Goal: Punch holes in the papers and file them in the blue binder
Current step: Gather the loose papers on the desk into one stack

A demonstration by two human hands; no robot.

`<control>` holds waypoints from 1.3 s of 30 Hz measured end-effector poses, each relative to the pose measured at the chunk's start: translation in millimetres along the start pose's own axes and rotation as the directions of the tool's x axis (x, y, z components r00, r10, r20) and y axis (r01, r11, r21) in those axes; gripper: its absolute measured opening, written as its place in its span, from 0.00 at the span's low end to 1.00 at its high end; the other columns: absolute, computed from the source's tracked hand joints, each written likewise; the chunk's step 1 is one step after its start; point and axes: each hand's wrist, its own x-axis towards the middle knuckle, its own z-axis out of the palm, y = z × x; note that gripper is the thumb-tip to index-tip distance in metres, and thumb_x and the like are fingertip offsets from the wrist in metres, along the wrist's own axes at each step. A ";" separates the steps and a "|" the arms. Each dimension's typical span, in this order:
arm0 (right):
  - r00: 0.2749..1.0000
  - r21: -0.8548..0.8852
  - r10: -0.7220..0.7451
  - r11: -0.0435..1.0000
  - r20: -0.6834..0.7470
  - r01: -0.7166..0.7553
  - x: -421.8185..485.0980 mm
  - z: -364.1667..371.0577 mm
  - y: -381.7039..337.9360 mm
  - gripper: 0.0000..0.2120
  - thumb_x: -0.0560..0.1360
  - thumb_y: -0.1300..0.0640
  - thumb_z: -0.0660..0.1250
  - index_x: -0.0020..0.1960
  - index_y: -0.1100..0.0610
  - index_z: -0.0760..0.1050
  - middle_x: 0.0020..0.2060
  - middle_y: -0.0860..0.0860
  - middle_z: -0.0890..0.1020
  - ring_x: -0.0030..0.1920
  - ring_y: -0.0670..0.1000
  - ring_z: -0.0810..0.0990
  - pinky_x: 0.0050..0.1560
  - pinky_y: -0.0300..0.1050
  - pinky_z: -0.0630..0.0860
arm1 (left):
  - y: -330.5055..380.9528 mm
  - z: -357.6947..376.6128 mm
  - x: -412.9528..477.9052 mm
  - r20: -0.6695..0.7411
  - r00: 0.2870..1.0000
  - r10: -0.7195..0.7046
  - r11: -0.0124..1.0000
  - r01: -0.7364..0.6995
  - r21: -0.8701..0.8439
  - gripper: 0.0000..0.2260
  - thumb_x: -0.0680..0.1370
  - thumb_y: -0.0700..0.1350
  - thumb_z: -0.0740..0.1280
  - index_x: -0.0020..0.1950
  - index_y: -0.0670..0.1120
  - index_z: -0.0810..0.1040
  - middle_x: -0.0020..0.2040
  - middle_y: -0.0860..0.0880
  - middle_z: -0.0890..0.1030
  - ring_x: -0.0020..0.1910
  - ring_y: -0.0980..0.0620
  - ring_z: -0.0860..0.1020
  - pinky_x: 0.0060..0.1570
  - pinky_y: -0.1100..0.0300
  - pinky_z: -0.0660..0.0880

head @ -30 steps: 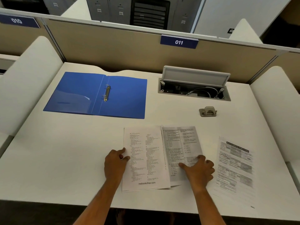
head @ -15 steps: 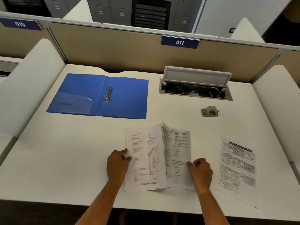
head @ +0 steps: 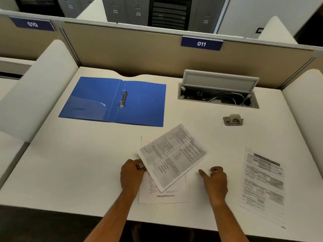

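Observation:
The blue binder (head: 143, 103) lies open at the back left of the desk, its metal rings (head: 123, 99) at the spine. A small grey hole punch (head: 233, 120) sits at the back right. My left hand (head: 132, 173) pinches the left corner of a printed sheet (head: 173, 156), which is tilted and lies across a second sheet (head: 164, 196) flat on the desk. My right hand (head: 214, 179) hovers just right of these sheets with loosely curled fingers and holds nothing. A third printed sheet (head: 264, 180) lies flat at the right.
An open cable box (head: 218, 96) with its lid raised is sunk into the white desk (head: 78, 163) behind the punch. Beige partitions and white side dividers close in the desk on three sides.
The sheet under my right hand has swung up and leftward, turning onto the left sheet. My left hand now pinches it; my right hand has let go.

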 end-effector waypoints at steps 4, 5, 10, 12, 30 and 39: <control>0.963 -0.264 -0.269 0.927 0.028 0.267 -9.9 13.6 -40.4 0.42 0.71 0.29 0.76 0.78 0.48 0.71 0.71 0.58 0.76 0.70 0.63 0.75 0.64 0.65 0.76 | -2.4 -0.6 -1.3 -0.010 1.000 0.009 0.997 -0.010 -0.073 0.12 0.75 0.46 0.78 0.57 0.52 0.85 0.45 0.53 0.81 0.46 0.49 0.84 0.45 0.51 0.84; 0.944 -0.326 -0.316 0.887 0.091 0.328 -12.7 20.8 -53.2 0.46 0.71 0.26 0.73 0.81 0.47 0.68 0.76 0.58 0.72 0.75 0.64 0.71 0.68 0.67 0.73 | -2.0 -1.0 -2.3 -0.011 1.000 0.010 0.995 -0.011 -0.099 0.19 0.74 0.47 0.80 0.65 0.53 0.82 0.50 0.53 0.82 0.49 0.50 0.83 0.48 0.52 0.84; 0.802 -0.512 -0.366 0.626 0.473 0.588 -22.7 59.8 -73.1 0.50 0.75 0.22 0.62 0.88 0.39 0.43 0.89 0.54 0.43 0.87 0.65 0.42 0.80 0.75 0.51 | 3.7 -10.2 -0.4 0.033 0.998 -0.049 0.989 0.053 -0.141 0.42 0.74 0.50 0.81 0.84 0.52 0.64 0.62 0.46 0.80 0.55 0.49 0.80 0.59 0.52 0.81; 0.758 -0.518 -0.374 0.565 0.534 0.643 -21.0 57.8 -61.0 0.50 0.77 0.23 0.60 0.87 0.39 0.37 0.88 0.52 0.35 0.87 0.63 0.37 0.80 0.77 0.47 | 0.0 -12.7 2.0 0.040 0.997 -0.071 0.981 0.077 -0.181 0.41 0.74 0.49 0.81 0.83 0.52 0.66 0.61 0.47 0.81 0.56 0.48 0.81 0.60 0.51 0.82; 0.794 -0.252 -0.583 0.753 0.172 0.607 -2.9 -16.0 -8.7 0.41 0.76 0.41 0.78 0.84 0.41 0.63 0.87 0.47 0.57 0.87 0.51 0.53 0.84 0.63 0.51 | 44.2 6.3 -2.7 -0.020 0.996 -0.085 0.954 0.087 0.287 0.41 0.64 0.69 0.79 0.71 0.52 0.76 0.63 0.47 0.77 0.62 0.43 0.77 0.53 0.45 0.80; 0.842 -0.019 0.490 0.862 -0.228 -0.507 51.2 -171.5 137.3 0.55 0.64 0.42 0.88 0.80 0.56 0.60 0.74 0.66 0.68 0.73 0.72 0.68 0.70 0.76 0.69 | 65.6 48.5 -10.9 -0.006 0.989 -0.149 0.948 0.145 0.282 0.31 0.68 0.56 0.83 0.62 0.46 0.72 0.58 0.40 0.80 0.60 0.34 0.78 0.59 0.34 0.75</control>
